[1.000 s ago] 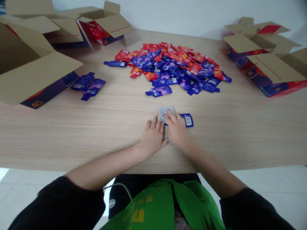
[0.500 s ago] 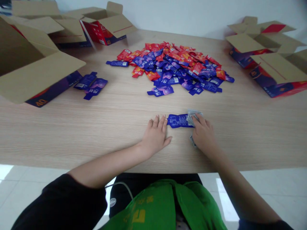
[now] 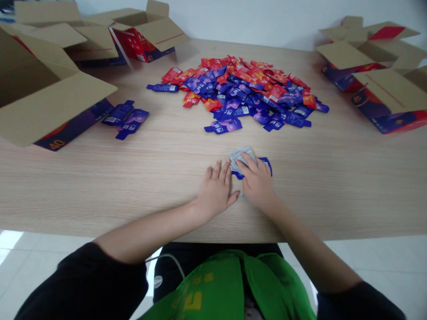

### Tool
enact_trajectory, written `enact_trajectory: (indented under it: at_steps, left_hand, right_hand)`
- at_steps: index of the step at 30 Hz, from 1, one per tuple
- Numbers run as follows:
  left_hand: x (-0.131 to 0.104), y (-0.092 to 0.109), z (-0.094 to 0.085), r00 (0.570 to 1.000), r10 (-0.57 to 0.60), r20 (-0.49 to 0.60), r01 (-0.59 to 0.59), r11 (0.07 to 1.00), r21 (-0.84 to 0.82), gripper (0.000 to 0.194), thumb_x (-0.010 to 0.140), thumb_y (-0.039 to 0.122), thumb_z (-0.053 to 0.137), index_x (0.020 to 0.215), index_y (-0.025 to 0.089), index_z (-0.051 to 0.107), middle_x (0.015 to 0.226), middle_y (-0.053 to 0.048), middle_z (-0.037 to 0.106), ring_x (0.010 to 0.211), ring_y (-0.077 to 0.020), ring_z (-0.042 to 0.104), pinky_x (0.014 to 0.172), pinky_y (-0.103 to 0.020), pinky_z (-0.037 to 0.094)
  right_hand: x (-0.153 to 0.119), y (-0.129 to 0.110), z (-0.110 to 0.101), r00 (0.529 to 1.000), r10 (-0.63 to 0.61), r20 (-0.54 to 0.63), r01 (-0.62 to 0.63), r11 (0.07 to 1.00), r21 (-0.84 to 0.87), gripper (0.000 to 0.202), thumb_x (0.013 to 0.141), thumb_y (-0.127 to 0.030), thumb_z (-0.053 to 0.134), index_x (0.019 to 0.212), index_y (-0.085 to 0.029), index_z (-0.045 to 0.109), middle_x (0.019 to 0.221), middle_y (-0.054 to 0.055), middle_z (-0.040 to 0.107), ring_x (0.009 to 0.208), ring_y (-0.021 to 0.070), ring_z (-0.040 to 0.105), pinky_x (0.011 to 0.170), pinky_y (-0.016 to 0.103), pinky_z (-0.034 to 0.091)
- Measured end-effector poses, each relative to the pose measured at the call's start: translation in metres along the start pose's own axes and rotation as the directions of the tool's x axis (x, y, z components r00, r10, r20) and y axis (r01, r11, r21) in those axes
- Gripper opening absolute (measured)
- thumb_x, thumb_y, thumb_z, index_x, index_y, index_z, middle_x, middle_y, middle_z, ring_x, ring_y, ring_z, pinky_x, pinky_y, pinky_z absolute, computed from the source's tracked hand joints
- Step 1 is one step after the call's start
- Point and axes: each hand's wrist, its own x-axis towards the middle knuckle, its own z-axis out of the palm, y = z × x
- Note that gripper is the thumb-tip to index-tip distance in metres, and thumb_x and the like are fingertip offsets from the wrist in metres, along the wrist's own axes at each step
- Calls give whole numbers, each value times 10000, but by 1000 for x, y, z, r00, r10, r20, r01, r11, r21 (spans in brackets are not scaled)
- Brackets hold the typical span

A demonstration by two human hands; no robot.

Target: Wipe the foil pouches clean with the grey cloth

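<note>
A blue sachet [image 3: 266, 163] lies flat on the wooden table [image 3: 160, 178], partly covered by my right hand [image 3: 258, 180]. Under the fingers of that hand is a folded grey-white cloth [image 3: 240, 158], pressed onto the left part of the sachet. My left hand [image 3: 215, 186] rests flat with its fingers spread, fingertips at the sachet's left end. Whether those fingertips touch the sachet is hard to tell. Beyond the hands, a single blue sachet [image 3: 223, 126] lies in front of a large pile of red and blue sachets [image 3: 247, 91].
Open cardboard boxes stand at the left [image 3: 60, 106], back left [image 3: 150, 35] and right [image 3: 387, 95]. Two blue sachets [image 3: 132, 123] lie beside the near left box. The table's front edge [image 3: 213, 240] runs close to my body.
My right hand has moved left along the sachet with the cloth, from its right end to its left end. The sachet's right end is now uncovered. My left hand has stayed in place.
</note>
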Motion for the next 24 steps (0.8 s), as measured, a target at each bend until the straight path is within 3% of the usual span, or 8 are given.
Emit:
enact_trajectory:
  at_steps: [8,13,15,18,21,24]
  left_hand:
    - [0,0,2,1000,10,5,-10,1000,1,802,1047,547,402,1629,2,313,1719,-208,240,1579,-422,263,1218,-566,335]
    - [1,0,3,1000,5,-2,-5,1000,3,783,1049,536,399,1625,10,332,1713,-213,259,1578,-418,269,1220,-559,333]
    - [1,0,4,1000,0,-9,0,1000,0,781,1047,539,402,1626,19,335,1718,-206,250,1581,-414,264,1222,-559,333]
    - [1,-1,5,1000,-11,-13,10,1000,-11,784,1042,551,411,1633,42,333,1727,-185,236,1589,-404,249,1229,-559,328]
    - [0,-1,3,1000,-8,4,8,1000,-3,763,1041,544,426,1612,41,381,1710,-194,291,1591,-398,249,1239,-551,320]
    - [-1,0,0,1000,-6,24,6,1000,4,736,1045,534,428,1591,41,422,1689,-203,341,1587,-392,263,1246,-545,314]
  right_hand:
    - [-25,50,-3,987,128,-96,-127,992,13,566,906,-104,407,1416,-134,649,1574,159,517,1362,381,492,1084,600,448]
    - [-19,79,-12,973,213,-94,-205,975,82,566,851,-101,425,1350,-127,691,1468,207,584,1370,351,533,1123,573,449]
    - [-11,70,-19,973,180,-146,-161,977,137,571,842,-102,424,1349,-138,685,1463,195,586,1388,330,525,1147,552,436]
    - [0,36,-20,978,59,-199,-23,984,175,575,866,-102,413,1391,-142,644,1534,170,537,1427,316,479,1170,541,411]
    - [7,2,-10,993,6,-114,8,992,123,584,875,-84,403,1410,-127,635,1599,145,490,1374,340,489,1137,544,425]
    - [5,-10,3,1000,10,-12,-10,999,38,586,892,-89,408,1434,-128,626,1623,127,472,1317,373,488,1087,567,442]
